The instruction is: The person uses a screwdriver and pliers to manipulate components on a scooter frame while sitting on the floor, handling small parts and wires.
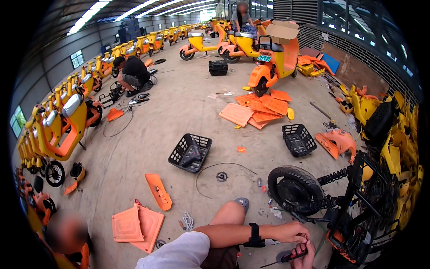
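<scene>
My left hand (293,231) reaches across to the lower right, fingertips pinched just above my right hand (304,255); what they hold, if anything, is too small to tell. My right hand grips a red-and-black screwdriver (293,255), its thin shaft pointing down-left. Right beside both hands lies a stripped black scooter frame (345,215) with coil springs and a rear wheel (293,190). A thin green line runs near the hands. My bent knee shows behind my left forearm.
Black baskets (188,152) (299,139), a cable loop, a sprocket (221,176) and orange panels (130,224) litter the floor. Yellow scrap bodywork (394,152) piles at right; scooters (67,121) line the left. A crouching person (134,71), a seated person (242,27) and a head (65,231) appear.
</scene>
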The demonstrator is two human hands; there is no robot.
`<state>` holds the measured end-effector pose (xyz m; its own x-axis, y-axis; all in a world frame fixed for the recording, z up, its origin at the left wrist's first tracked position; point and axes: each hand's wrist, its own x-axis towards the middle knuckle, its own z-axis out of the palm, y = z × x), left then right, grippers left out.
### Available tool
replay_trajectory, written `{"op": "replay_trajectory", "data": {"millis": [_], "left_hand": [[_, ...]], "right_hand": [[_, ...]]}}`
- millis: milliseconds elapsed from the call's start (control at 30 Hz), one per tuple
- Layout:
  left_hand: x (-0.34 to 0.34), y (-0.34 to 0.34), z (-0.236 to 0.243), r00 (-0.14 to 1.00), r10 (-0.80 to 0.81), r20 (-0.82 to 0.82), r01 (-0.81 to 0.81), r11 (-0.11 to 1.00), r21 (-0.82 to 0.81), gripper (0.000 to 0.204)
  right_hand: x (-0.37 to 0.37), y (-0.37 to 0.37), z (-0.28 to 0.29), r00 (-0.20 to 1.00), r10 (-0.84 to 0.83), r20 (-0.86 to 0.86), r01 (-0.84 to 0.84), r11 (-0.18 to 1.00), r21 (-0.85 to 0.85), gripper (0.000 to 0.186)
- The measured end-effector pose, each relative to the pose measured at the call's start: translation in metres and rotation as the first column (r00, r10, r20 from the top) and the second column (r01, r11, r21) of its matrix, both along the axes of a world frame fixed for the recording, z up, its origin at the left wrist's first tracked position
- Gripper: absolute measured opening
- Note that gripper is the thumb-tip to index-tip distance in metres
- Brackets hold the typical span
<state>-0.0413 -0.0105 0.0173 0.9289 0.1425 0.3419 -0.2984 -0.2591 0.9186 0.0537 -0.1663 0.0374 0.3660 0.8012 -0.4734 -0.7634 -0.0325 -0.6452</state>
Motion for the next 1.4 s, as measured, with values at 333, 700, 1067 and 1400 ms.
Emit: {"op": "replay_trajectory", "data": {"millis": [333,700,1067,1400], "left_hand": [[0.015,-0.011,-0.01,0.994,0.102,0.032,-0.104,0.994,0.043,0.018],[0.025,-0.017,-0.011,0.993,0.118,0.026,-0.119,0.992,0.045,0.016],[0.011,-0.015,-0.001,0.995,0.078,-0.061,-0.08,0.996,-0.036,0.023],[0.0,-0.009,0.003,0.988,0.114,0.103,-0.124,0.988,0.095,0.023]], "right_hand": [[0.023,-0.012,-0.04,0.999,0.031,-0.012,-0.03,0.996,0.089,0.015],[0.036,-0.021,-0.046,1.0,-0.018,-0.003,0.018,0.993,0.114,0.016],[0.032,-0.011,-0.035,0.999,0.017,-0.038,-0.011,0.99,0.144,0.011],[0.026,-0.004,-0.038,0.965,0.056,-0.258,-0.011,0.985,0.171,0.011]]}}
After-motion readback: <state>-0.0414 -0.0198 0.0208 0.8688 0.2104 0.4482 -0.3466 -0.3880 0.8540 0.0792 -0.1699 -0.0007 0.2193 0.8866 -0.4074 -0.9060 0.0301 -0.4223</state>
